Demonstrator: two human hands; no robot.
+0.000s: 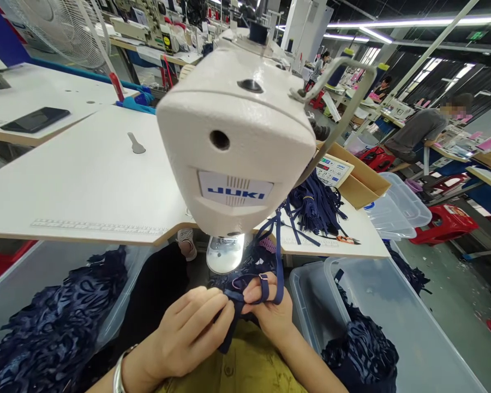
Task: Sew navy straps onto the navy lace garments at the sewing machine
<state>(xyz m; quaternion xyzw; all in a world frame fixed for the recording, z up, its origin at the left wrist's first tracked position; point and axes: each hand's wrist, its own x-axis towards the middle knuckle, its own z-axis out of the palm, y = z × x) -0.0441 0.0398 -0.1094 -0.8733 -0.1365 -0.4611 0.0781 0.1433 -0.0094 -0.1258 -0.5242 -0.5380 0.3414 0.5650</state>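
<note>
Just below the arm of a white sewing machine [233,136], both my hands hold a dark navy garment piece [253,263] with a navy strap [279,256] on it. My left hand [196,327] pinches the fabric edge between thumb and fingers. My right hand [270,305] is closed on the strap and the fabric beside it; the strap loops over its fingers. A small metallic-looking slider [263,277] sits on this strap. Above the hands, the machine's lit bed [225,254] shows. The garment's lower part is partly hidden by my hands.
A bundle of navy straps [317,202] lies on the table right of the machine, near orange-handled snips [347,240]. Plastic bins with navy pieces [65,311] flank my lap. A phone [36,119] rests on the left table. A person [417,131] sits at the right.
</note>
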